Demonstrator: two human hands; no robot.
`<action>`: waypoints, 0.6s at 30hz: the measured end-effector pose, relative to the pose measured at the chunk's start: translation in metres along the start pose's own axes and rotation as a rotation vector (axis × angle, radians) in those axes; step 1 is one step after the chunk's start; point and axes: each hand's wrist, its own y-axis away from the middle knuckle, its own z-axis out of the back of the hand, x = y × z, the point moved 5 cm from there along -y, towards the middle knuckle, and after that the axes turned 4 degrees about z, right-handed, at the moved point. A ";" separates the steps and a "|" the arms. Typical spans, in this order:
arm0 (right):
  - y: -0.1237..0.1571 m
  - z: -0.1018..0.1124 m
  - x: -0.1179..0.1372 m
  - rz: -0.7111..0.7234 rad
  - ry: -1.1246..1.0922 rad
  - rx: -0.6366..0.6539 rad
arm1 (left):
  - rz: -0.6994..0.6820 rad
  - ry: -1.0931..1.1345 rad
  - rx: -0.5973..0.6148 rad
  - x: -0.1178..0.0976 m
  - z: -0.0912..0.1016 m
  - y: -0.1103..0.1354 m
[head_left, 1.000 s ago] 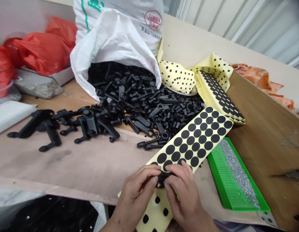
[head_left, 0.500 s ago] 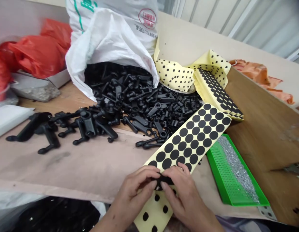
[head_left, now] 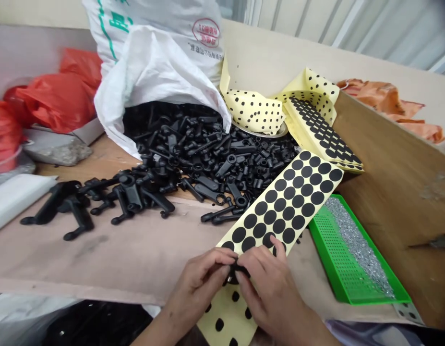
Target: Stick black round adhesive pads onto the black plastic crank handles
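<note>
Low in the middle, my left hand [head_left: 202, 283] and my right hand [head_left: 267, 286] meet with thumbs and fingers closed on a small black plastic crank handle [head_left: 234, 275]. Most of the handle is hidden behind the fingers; a tiny shiny metal bit shows on it. Under both hands runs a yellow sheet of round black stickers [head_left: 279, 207], slanting up to the right. Its near end, below my fingers, bears smaller black dots. Beyond the hands lies a large pile of black crank handles and short sleeves [head_left: 208, 158].
A white woven sack [head_left: 161, 62] spills the black parts. Several crank handles [head_left: 132, 194] lie apart at left. On the right stands a green basket [head_left: 337, 283] of small metal pieces, with folded sticker sheets [head_left: 325, 132] behind it. Red bags [head_left: 64, 101] sit far left.
The view has shifted slightly. Both hands stay together on the black crank handle, with only small finger movements; a right finger now lifts more clearly over the stickers.
</note>
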 end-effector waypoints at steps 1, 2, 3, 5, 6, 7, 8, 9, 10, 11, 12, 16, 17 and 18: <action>0.000 0.000 0.000 0.000 0.003 -0.002 | -0.008 -0.010 -0.018 -0.001 -0.001 0.000; 0.000 0.001 -0.001 0.000 0.003 -0.004 | -0.017 -0.021 -0.039 -0.002 -0.001 -0.001; 0.000 0.001 -0.001 -0.002 0.001 -0.004 | -0.026 -0.035 -0.052 -0.003 -0.002 -0.001; 0.001 0.002 -0.003 -0.009 -0.011 0.001 | -0.046 -0.067 -0.043 -0.007 -0.002 -0.003; 0.001 0.003 -0.003 -0.013 -0.021 0.007 | -0.063 -0.083 -0.020 -0.010 -0.002 -0.004; 0.001 0.004 -0.004 -0.017 -0.030 0.013 | -0.083 -0.100 0.010 -0.012 -0.002 -0.004; 0.002 0.004 -0.004 -0.020 -0.039 0.021 | -0.103 -0.119 0.043 -0.015 -0.002 -0.005; 0.002 0.005 -0.004 -0.023 -0.046 0.029 | -0.124 -0.141 0.071 -0.018 -0.003 -0.006; 0.002 0.005 -0.004 -0.027 -0.051 0.036 | -0.139 -0.167 0.084 -0.020 -0.003 -0.006; 0.002 0.005 -0.004 -0.031 -0.053 0.043 | -0.144 -0.194 0.083 -0.021 -0.004 -0.006; 0.003 0.006 -0.004 -0.036 -0.051 0.046 | -0.139 -0.215 0.066 -0.021 -0.005 -0.007; 0.003 0.007 -0.004 -0.045 -0.049 0.052 | -0.057 -0.215 -0.053 -0.016 -0.008 -0.006; 0.004 0.007 -0.004 -0.048 -0.052 0.055 | -0.036 -0.208 -0.059 -0.015 -0.008 -0.005; 0.004 0.008 -0.004 -0.050 -0.058 0.060 | -0.022 -0.203 -0.047 -0.014 -0.009 -0.005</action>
